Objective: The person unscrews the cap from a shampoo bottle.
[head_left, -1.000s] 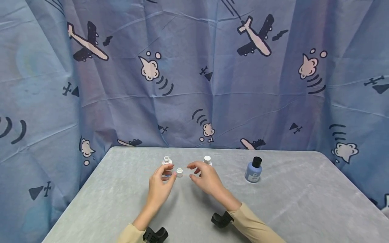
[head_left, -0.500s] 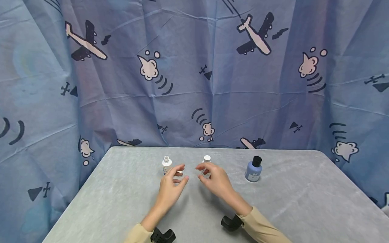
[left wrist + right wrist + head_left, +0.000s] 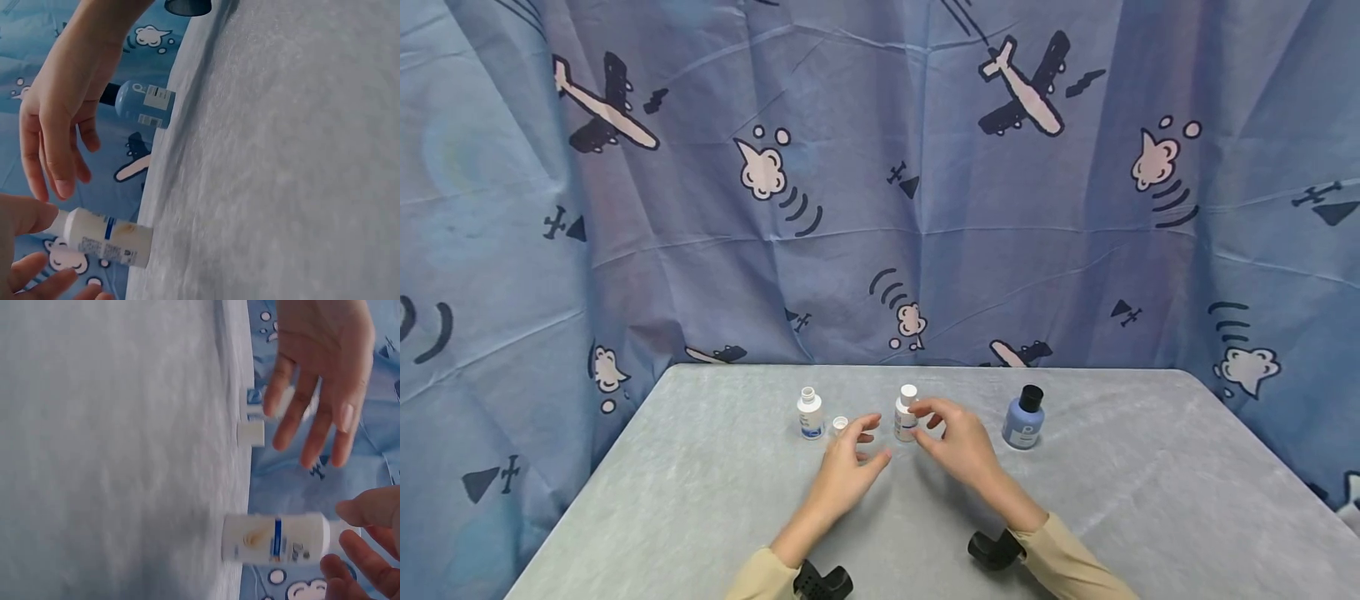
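Currently, left hand point(image 3: 844, 473): fingers loosely bent, thumb well apart, nothing held. Right hand point(image 3: 962, 446): likewise parted and without a hold, its fingertips overlapping the capped bottle point(image 3: 904, 412); contact cannot be told. Both hands lie farther right than a second ago, nearer the viewer.

Capped bottle: white, upright, beyond the gap between the hands; label now showing, formerly mostly covered. Open bottle point(image 3: 810, 415): white, upright, to the left, no longer behind the left fingers. Loose cap point(image 3: 839, 423): just right of it, lower part hidden by the left hand. Blue bottle point(image 3: 1023, 423): black-topped, upright, right of the right hand, unmoved.

Sleeves point(image 3: 1067, 554): cut off at bottom. Right wrist view: open bottle partly behind left fingers.

Grey table point(image 3: 715, 467): bare surface broad at either side; far edge behind the bottles, meeting the curtain point(image 3: 850, 100).
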`<state>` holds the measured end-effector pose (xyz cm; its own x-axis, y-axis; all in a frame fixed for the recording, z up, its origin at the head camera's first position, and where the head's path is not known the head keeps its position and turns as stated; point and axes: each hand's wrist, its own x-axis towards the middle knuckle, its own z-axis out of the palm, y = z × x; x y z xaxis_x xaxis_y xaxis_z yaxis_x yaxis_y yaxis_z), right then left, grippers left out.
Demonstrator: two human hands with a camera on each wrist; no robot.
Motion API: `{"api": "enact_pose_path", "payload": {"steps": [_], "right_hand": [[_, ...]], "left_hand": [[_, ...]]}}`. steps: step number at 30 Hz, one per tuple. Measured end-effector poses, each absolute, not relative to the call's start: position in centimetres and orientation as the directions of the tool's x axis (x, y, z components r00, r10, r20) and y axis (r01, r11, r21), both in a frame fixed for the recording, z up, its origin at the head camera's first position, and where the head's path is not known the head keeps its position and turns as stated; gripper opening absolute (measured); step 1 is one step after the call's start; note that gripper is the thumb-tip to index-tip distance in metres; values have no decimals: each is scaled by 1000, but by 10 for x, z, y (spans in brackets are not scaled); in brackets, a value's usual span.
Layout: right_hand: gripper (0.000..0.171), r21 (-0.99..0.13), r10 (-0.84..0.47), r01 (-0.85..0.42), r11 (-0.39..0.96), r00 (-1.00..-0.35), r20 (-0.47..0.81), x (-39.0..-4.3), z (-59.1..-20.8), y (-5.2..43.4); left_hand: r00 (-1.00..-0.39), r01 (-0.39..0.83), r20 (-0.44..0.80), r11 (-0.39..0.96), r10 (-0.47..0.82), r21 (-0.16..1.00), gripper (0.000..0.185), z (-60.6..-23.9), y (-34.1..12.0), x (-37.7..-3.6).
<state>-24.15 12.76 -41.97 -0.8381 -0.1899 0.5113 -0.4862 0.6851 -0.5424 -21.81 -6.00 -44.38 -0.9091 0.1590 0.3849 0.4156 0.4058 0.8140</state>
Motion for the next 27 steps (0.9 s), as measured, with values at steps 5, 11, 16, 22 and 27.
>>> {"api": "enact_pose_path", "payload": {"steps": [5,11,16,22,27], "right_hand": [[29,-553,-150,-465,691,-841,520,-249,-419,141],[32,-575,-118,-459,677,-840,530,-257,-418,149],[35,-608,-100,-447,657,-850,517,-261,-416,147],[43,-647,-97,-404,647,-885,456,-264,-410,146],[49,-663,-100,-355,659,-915,391,-267,-406,146]], "left_hand": [[-917,397,362,447,165,801,49,-446,-49,-223],[-936,348,331,470,121,811,55,-448,-38,-232],[-950,303,302,485,83,820,60,-450,-31,-238],[-952,290,298,493,65,820,64,-449,-27,-248],[-963,265,259,464,79,845,68,-448,-25,-257]]}}
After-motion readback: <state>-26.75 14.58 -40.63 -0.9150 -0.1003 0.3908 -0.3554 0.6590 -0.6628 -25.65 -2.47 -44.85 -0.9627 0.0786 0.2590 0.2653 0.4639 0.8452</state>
